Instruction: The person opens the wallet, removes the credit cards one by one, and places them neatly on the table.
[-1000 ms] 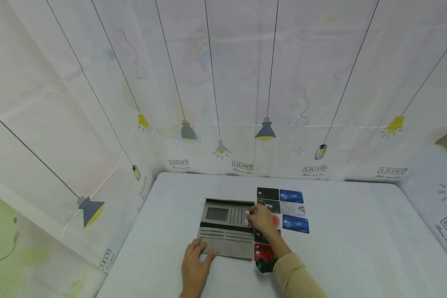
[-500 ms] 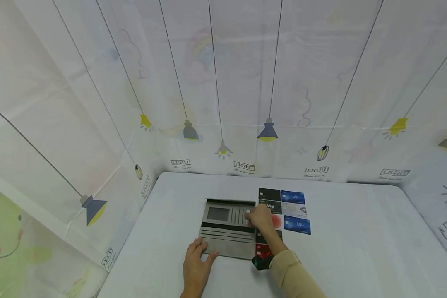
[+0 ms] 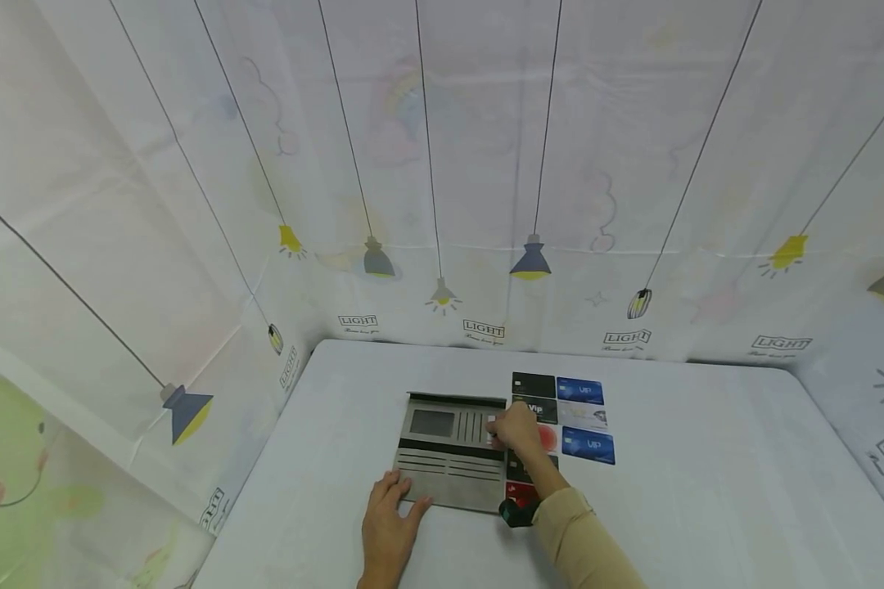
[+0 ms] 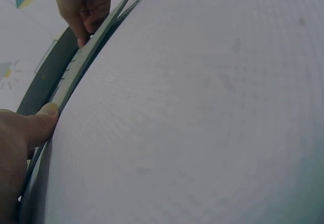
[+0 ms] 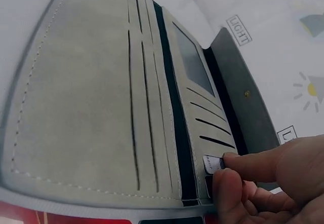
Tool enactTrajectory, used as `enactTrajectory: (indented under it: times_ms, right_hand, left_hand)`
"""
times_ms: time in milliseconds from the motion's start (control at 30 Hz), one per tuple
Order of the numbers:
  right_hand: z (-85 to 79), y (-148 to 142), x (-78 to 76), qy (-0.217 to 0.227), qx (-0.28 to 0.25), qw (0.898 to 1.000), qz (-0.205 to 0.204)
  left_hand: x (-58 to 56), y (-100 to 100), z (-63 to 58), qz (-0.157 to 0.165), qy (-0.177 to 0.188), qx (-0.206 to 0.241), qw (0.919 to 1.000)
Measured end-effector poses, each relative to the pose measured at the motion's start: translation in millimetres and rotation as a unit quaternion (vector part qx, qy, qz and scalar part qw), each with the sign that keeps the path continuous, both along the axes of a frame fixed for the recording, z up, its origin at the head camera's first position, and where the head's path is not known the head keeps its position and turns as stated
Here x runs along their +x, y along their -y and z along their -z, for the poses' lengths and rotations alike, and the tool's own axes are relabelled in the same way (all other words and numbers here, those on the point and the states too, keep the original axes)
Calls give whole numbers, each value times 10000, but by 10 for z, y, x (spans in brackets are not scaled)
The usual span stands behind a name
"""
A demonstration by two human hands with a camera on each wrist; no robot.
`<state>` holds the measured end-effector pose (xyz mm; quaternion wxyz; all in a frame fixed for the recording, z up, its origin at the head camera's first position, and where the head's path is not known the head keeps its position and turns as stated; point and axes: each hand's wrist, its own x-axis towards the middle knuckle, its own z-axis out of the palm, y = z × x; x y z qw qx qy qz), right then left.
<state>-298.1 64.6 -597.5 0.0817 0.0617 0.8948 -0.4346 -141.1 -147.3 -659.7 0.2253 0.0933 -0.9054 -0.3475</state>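
Observation:
A grey long wallet (image 3: 449,488) lies unfolded on the white table, showing card slots and a clear window (image 3: 432,422). My left hand (image 3: 388,519) rests at its near left corner, fingers on the left edge and thumb along the near edge. At the wallet's right side, my right hand (image 3: 517,429) pinches a white bank card (image 5: 212,163) between thumb and forefinger. The card sits at the slot nearest the wallet's right edge, with only a printed corner showing beside the fingertips. The rest of it is hidden by the slot and fingers.
Right of the wallet lie several bank cards in two columns, including a black card (image 3: 533,384), blue VIP cards (image 3: 588,444), a silver card (image 3: 584,415) and a red card (image 3: 519,492) partly under the right wrist. A printed curtain (image 3: 442,164) stands behind the table.
The right hand's fingers have drawn closer together over the white card, which now shows less. The left hand stays at the wallet's corner. The head view has shifted slightly.

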Motion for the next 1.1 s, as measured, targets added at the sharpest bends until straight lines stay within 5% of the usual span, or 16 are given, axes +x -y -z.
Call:
enactTrajectory:
  times_ms: [300,600,833,1100]
  right_hand:
    - [-29,-81,10,213,-210,9995,-139]
    - [-36,-173,-30,121,469,9986,-226]
    - [-68,-205,-25,315,467,9982,-227]
    - [-48,-257,7,16,158,9998,-89]
  left_hand:
    - [-9,-16,33,41,64,-87,9999]
    - [7,3,12,-50,61,-63,9999]
    - [7,0,2,-36,220,28,9997]
    - [6,5,33,-41,143,15,9999]
